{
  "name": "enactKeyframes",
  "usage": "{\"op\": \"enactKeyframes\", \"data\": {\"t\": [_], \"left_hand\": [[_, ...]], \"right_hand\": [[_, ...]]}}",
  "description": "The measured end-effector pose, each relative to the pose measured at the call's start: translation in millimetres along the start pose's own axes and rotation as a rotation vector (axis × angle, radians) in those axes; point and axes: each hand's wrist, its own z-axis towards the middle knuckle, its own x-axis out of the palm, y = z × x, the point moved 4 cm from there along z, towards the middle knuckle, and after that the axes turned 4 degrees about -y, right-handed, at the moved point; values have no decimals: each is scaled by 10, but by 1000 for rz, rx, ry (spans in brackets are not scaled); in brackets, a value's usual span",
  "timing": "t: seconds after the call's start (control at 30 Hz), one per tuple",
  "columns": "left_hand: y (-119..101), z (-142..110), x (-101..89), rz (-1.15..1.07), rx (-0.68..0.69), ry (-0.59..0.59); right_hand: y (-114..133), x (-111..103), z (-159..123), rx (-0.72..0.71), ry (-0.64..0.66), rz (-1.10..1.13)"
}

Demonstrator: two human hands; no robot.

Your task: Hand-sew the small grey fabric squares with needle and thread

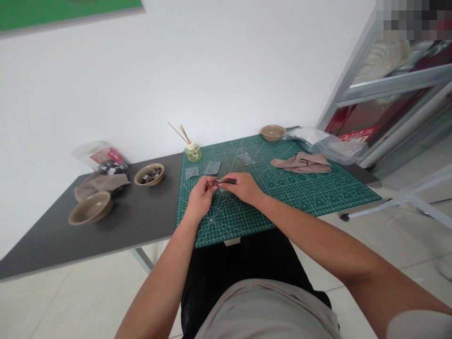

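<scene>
Both my hands meet over the green cutting mat near its left part. My left hand is closed in a pinch at the end of a small dark flat piece. My right hand is closed on the same piece from the right. Several small grey squares, such as one, lie on the mat just beyond my hands.
A reed diffuser jar stands at the mat's far left corner. Tan bowls, a beige cloth, a clear plastic bag and a plastic jar lie around. A metal shelf frame stands at right.
</scene>
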Motion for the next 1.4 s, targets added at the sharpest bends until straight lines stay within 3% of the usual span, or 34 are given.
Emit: {"op": "enactKeyframes", "data": {"t": [0.4, 0.7, 1.4], "left_hand": [[-56, -13, 13, 116, -8, 40], [-54, -17, 27, 53, -26, 37], [-36, -22, 14, -5, -23, 27]], "right_hand": [[48, -5, -13, -41, -23, -6], [79, -49, -11, 16, -53, -46], [93, -23, -20, -46, -51, 4]]}}
